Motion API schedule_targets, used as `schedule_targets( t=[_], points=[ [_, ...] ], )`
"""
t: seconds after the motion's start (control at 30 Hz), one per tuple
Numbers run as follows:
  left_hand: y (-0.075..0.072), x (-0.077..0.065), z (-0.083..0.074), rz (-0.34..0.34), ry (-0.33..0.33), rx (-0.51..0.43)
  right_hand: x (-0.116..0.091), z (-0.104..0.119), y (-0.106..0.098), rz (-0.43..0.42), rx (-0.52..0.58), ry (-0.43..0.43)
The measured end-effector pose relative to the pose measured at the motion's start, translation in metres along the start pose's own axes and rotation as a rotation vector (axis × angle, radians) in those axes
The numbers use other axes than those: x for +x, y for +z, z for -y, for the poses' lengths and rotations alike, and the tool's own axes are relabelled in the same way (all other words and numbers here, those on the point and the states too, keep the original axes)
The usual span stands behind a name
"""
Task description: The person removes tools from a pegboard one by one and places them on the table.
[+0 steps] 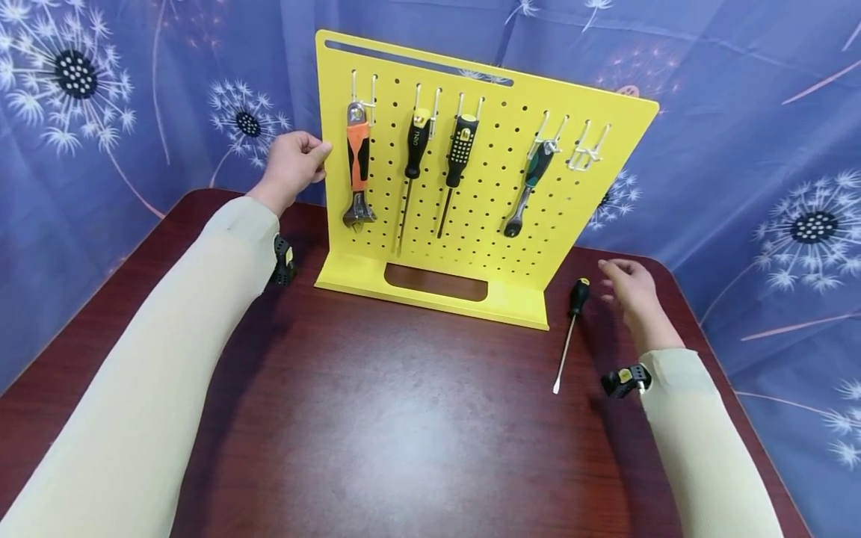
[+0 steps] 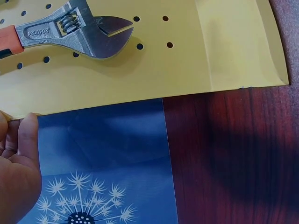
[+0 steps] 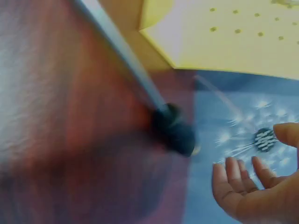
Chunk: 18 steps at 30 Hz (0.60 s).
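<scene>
My left hand [image 1: 294,163] pinches the left edge of a yellow pegboard [image 1: 430,276], with fingertips at that edge in the left wrist view. Close beside it hangs an orange-and-black adjustable wrench [image 1: 359,161], its steel jaw pointing down. At the right, a flat-blade screwdriver [image 1: 577,299] with a black handle lies on the table, tip toward me. My right hand [image 1: 634,288] hovers just right of that handle, fingers loosely bent and holding nothing. In the right wrist view, the screwdriver [image 3: 175,130] is blurred and apart from the fingers.
Two black-handled screwdrivers, one plain [image 1: 417,146] and one yellow-dotted [image 1: 461,149], hang mid-board. A green-and-black ratchet wrench [image 1: 538,168] hangs farther right, beside a bare white hook [image 1: 587,155]. The dark red table [image 1: 403,418] meets a blue dandelion-print curtain [image 1: 760,112] behind.
</scene>
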<state>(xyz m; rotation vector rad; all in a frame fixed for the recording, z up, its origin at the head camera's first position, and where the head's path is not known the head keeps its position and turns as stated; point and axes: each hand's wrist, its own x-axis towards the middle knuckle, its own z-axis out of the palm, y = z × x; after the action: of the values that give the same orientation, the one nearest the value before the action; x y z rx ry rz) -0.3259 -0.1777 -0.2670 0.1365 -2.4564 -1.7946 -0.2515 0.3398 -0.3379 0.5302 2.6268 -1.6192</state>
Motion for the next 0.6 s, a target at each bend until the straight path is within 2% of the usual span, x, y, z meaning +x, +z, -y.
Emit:
schedule_targets(
  t=[0.13, 0.27, 0.5, 0.6],
  points=[
    [0.000, -0.001, 0.000, 0.000, 0.000, -0.012, -0.007, 0.017, 0.001, -0.067, 0.005, -0.103],
    [0.000, -0.001, -0.001, -0.002, -0.005, -0.026, -0.016, 0.034, 0.004, -0.097, 0.068, -0.160],
    [0.000, 0.001, 0.000, -0.004, -0.014, -0.032, -0.031, 0.057, 0.018, -0.157, 0.331, -0.246],
    [0.001, 0.001, 0.001, -0.006, -0.011, -0.026, -0.036, 0.064, 0.029, -0.152, 0.419, -0.295]
  ],
)
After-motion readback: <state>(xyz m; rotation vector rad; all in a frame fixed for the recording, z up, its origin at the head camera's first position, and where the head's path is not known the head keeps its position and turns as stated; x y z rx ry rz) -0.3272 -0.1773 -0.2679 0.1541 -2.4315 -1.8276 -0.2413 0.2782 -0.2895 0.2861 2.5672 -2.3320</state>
